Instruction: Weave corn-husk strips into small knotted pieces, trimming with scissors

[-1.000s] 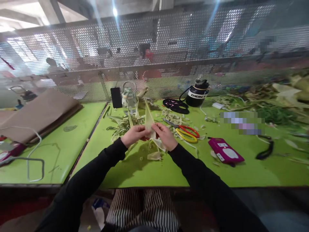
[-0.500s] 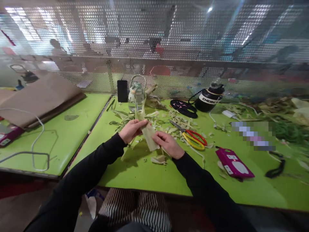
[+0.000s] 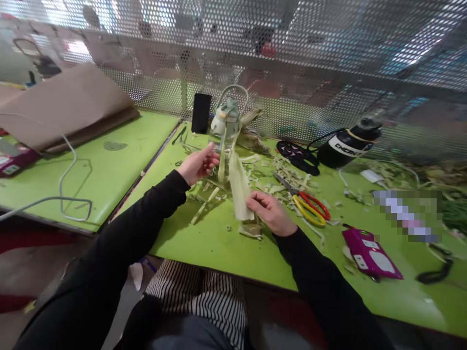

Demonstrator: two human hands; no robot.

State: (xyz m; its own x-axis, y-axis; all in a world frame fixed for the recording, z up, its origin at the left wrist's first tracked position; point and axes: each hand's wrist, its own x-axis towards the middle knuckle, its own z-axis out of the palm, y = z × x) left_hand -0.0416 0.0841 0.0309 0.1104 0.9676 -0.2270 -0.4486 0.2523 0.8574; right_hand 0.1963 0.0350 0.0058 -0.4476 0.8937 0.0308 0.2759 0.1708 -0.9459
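Observation:
My right hand (image 3: 273,212) pinches the lower right edge of a pale green corn husk (image 3: 239,187), which stands upright above the table and narrows toward its top. My left hand (image 3: 200,164) is off the broad part of the husk, thumb raised and fingers loosely curled. Close by its fingertips is a narrow pale strip (image 3: 222,167); whether they touch is hard to tell. Below the husk lies a curled husk scrap (image 3: 250,229). Scissors (image 3: 310,206) with one red and one yellow handle lie right of the husk among cut scraps (image 3: 295,176).
A clear bottle (image 3: 226,119) and a dark phone (image 3: 201,113) stand at the back by the perforated metal screen (image 3: 146,58). A black bottle (image 3: 346,148), a purple device (image 3: 371,253) and a cable are to the right. Brown paper (image 3: 73,104) lies left of the table seam.
My left hand has come off the husk and moved up and left of it. My right hand still grips the lower edge. The whole view has shifted and tilted.

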